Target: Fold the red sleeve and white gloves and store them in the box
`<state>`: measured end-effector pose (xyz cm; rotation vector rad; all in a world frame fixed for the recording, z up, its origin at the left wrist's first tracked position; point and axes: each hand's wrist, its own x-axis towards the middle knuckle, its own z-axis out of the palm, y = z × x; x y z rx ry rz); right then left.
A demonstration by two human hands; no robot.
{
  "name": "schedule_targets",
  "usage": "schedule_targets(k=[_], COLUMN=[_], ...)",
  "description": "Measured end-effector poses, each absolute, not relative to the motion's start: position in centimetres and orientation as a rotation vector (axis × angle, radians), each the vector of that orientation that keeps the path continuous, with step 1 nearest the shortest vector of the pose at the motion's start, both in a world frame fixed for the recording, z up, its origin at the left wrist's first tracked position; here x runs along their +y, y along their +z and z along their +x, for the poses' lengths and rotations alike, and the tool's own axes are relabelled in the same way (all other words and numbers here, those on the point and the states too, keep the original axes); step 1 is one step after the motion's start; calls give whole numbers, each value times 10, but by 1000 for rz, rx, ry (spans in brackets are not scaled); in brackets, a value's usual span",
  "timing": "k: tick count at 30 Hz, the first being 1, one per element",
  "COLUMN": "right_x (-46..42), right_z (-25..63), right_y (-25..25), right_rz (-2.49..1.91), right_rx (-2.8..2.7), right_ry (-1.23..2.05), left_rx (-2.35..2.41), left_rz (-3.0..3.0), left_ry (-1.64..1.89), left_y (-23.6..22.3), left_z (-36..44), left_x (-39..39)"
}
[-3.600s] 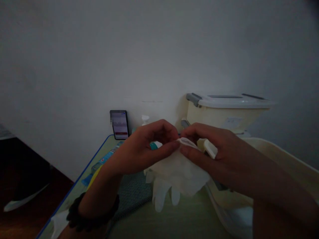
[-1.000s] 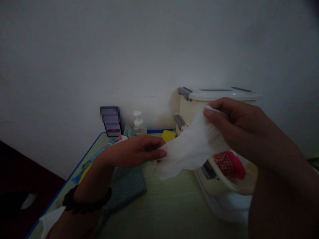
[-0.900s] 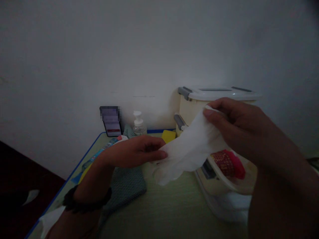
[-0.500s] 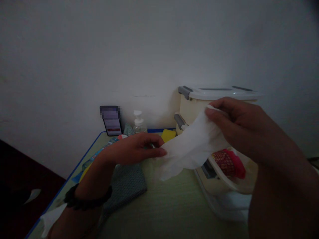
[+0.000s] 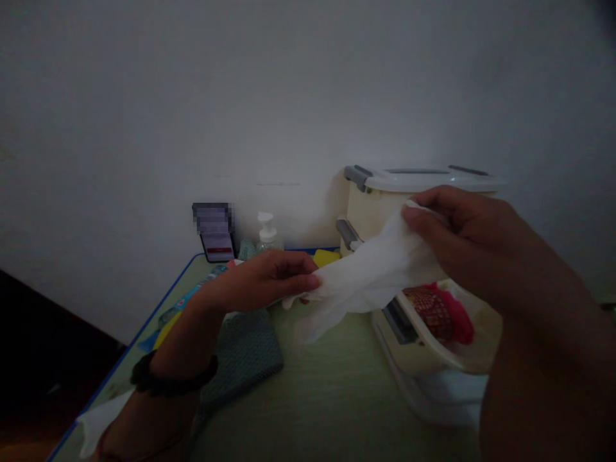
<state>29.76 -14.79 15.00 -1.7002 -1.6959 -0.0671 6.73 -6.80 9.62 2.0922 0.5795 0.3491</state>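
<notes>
One bare left hand [image 5: 267, 281] and bare right hand [image 5: 474, 237] pinch a thin, translucent white glove [image 5: 373, 273] above a pale-green wood-grain table [image 5: 337, 385].

Room over near tabletop [image 5: 332, 372], bin [image 5: 409, 360] blocking right

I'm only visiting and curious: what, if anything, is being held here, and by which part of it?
A thin white glove: the right grip pinches its upper edge, the left grip its lower, fingered end.
</notes>
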Motion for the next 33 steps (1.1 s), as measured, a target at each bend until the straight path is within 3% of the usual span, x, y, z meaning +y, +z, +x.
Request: schedule_targets(k=[22,33], right_x=[-150,-149], right_z=[295,295], right_y=[151,152], right_rz=[-1701,-1712], right_rx=[-1738,-1747], right_ry=[-82,-89], left_rx=[605,575], left_rz=[1851,2100], left_ry=[145,194], left_y=[92,91], left_z=[72,70], left_x=[-70,-65])
